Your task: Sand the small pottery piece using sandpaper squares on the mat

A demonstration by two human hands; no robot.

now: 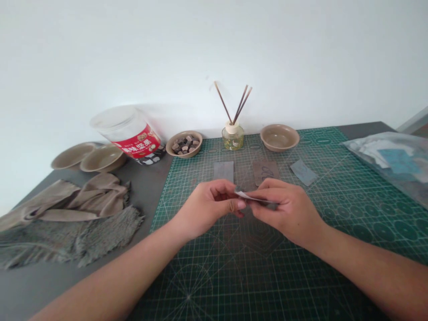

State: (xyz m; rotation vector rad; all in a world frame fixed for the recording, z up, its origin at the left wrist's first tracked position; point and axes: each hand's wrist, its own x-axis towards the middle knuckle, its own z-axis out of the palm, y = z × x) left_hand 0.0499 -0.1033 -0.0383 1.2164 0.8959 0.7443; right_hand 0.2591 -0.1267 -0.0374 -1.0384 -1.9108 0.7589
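A thin, light-coloured flat piece (256, 197) is held nearly edge-on above the green cutting mat (214, 267). My right hand (289, 207) pinches its right part between thumb and fingers. At its left end, my left hand (212, 205) is closed with thumb and fingertips on the edge. Behind my hands lie a grey rectangular piece (224, 170), a brown piece with dark marks (265, 170) partly hidden by my right hand, and a pale blue-grey piece (303, 172) set at an angle.
Along the wall stand a bowl of dark chunks (185, 145), a reed diffuser (232, 136), a shallow bowl (280, 137) and a tilted plastic jar (133, 136). Two bowls (102, 158) and crumpled cloths (76, 205) are at left, a plastic bag (394, 160) at right.
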